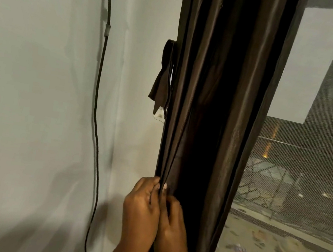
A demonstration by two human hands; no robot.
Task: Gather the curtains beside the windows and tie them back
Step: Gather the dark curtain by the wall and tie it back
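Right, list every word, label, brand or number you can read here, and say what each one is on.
No readable text anywhere in this view.
White tag at the bottom of the tie-back strap: no print can be made out.
Clip on the black cable: no marking visible.
Buildings outside the window screen: only lights, no legible signs.
Brown curtain: plain fabric.

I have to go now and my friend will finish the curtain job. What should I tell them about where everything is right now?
Left hand: pinching a fold of the brown curtain.
Right hand: gripping the same fold, pressed against the left hand.
The curtain hangs bunched between the wall and the window.
Tie-back strap: dangling loose by the curtain's left edge, untouched.
Done: curtain mostly gathered.
Left: wrap the strap round and fasten it.
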